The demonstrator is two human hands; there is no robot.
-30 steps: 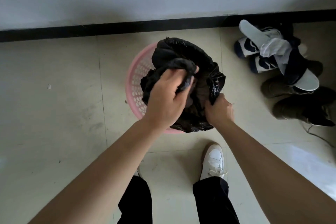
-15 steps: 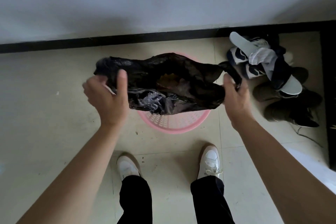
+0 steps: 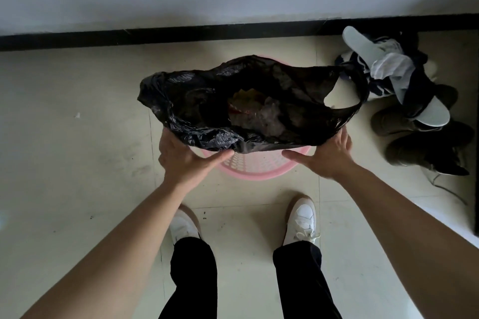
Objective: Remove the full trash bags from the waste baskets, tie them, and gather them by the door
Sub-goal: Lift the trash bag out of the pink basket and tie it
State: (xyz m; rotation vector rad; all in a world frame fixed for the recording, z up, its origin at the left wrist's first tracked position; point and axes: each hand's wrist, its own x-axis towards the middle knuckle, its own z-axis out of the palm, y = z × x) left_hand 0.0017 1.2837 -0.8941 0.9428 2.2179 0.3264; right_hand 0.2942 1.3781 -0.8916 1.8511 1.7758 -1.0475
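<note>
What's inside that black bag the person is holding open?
Through the open mouth of the black bag, held by the left hand and right hand, crumpled rubbish shows: something yellowish-brown and some clear plastic. Anything deeper is covered.

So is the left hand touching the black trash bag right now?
Touching. The head view shows the left hand pressed against the near edge of the black trash bag, fingers hidden beneath the plastic.
</note>
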